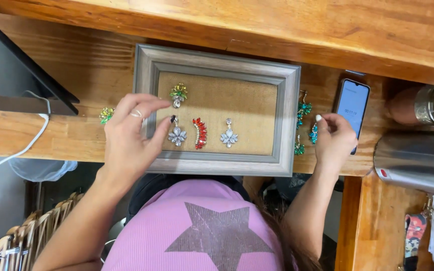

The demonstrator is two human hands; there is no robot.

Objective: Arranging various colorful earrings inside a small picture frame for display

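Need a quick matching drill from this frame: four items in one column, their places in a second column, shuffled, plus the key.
Items
1. red earring
2. phone
3. teal earrings
4. green-yellow earring

Places
A. on the shelf left of the frame, behind the left hand
B. on the tan cloth inside the frame
C. between the frame's right edge and the right hand
D. right of the right hand

Pairs: 1-B, 2-D, 3-C, 4-A
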